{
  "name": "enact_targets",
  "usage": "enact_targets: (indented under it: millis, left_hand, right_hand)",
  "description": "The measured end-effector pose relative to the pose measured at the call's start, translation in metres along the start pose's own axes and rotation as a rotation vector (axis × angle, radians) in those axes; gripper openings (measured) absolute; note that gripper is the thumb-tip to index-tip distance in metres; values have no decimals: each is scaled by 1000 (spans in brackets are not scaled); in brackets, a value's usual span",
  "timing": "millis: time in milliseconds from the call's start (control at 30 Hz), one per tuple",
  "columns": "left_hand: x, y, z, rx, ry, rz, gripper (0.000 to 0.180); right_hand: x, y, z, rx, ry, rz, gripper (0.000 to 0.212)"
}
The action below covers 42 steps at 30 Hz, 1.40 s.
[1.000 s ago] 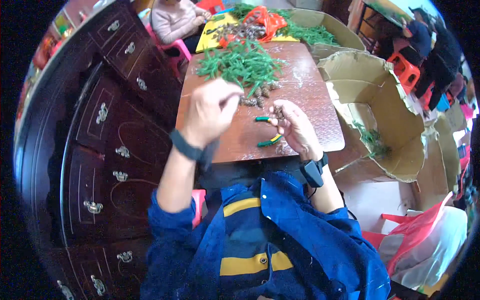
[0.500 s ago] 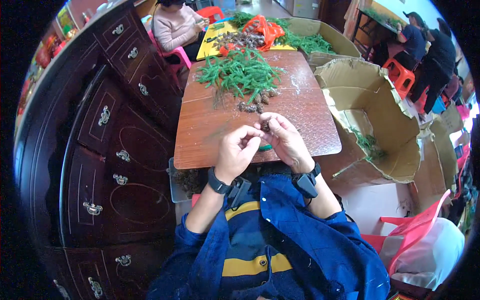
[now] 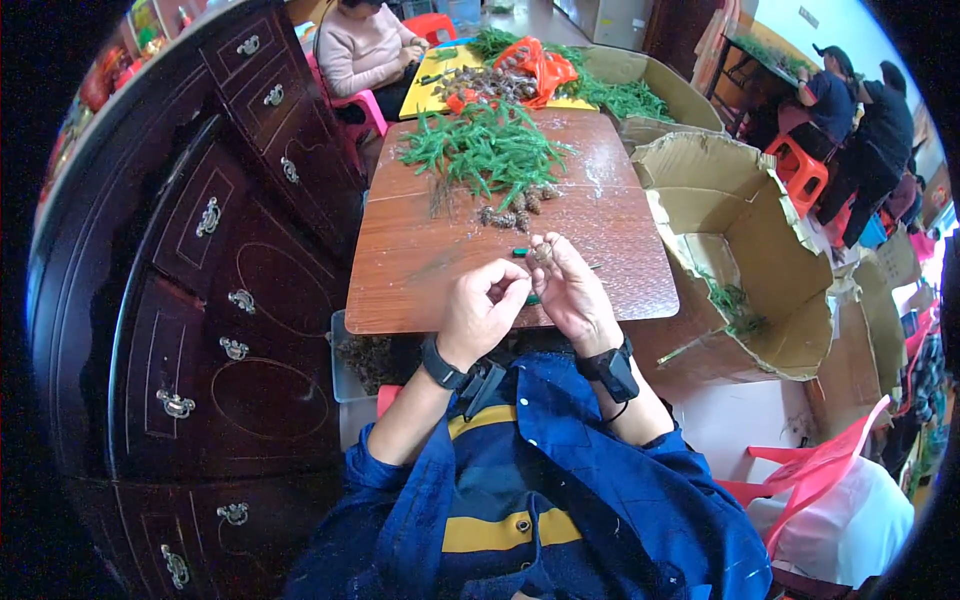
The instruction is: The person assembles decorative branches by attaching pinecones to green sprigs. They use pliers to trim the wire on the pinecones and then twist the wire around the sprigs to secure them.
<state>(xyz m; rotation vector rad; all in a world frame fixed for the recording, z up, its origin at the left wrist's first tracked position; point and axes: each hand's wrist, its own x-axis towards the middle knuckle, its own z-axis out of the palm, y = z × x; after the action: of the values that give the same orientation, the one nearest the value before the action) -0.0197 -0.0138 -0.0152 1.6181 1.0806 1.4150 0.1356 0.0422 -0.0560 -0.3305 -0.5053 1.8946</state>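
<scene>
Over the near edge of the wooden table (image 3: 420,290), my right hand (image 3: 575,300) has a small brown pine cone (image 3: 541,254) in its fingertips, palm partly turned up. My left hand (image 3: 483,310) is beside it, thumb and forefinger pinched together; whatever they grip, if anything, is too small to make out. Green bits of an object (image 3: 520,252) show behind the right fingers, its kind hidden. Farther up the table lie several loose pine cones (image 3: 520,210) and a heap of green artificial pine sprigs (image 3: 485,150).
A dark drawer cabinet (image 3: 220,300) lines my left. On the right stand an open cardboard box (image 3: 715,170) and a pink chair (image 3: 810,480). A clear bin (image 3: 350,375) sits below the table. Beyond, a yellow-topped table (image 3: 425,95) holds cones and a red bag (image 3: 545,70); other people sit nearby.
My right hand has opened out somewhat and turned, with the pine cone still in its fingertips. The left hand has come slightly away from the cone. The view has shifted a little.
</scene>
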Motion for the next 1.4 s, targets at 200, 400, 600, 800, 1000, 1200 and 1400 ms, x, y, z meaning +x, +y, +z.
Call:
enact_targets:
  millis: [200,400,600,800,1000,1200,1400]
  left_hand:
    - [-1,-4,-10,38,40,-18,5]
    - [-4,1,-16,47,62,8,6]
    - [-7,9,-18,72,68,-21,6]
    - [-9,19,-17,105,94,38,7]
    - [-13,13,-17,57,61,8,6]
    - [-14,16,-17,61,65,19,5]
    - [-15,15,-15,114,68,57,5]
  right_hand:
    - [-12,14,15,-285,-1,-135,21]
    - [-19,6,24,-411,-127,-83,23]
    - [-25,0,35,-513,-136,-99,28]
    - [-31,-2,39,-460,-138,-91,32]
    - [-32,-3,31,-534,-183,-114,34]
    - [-33,-2,36,-479,-187,-109,33]
    - [-33,-5,37,-632,-139,-161,33]
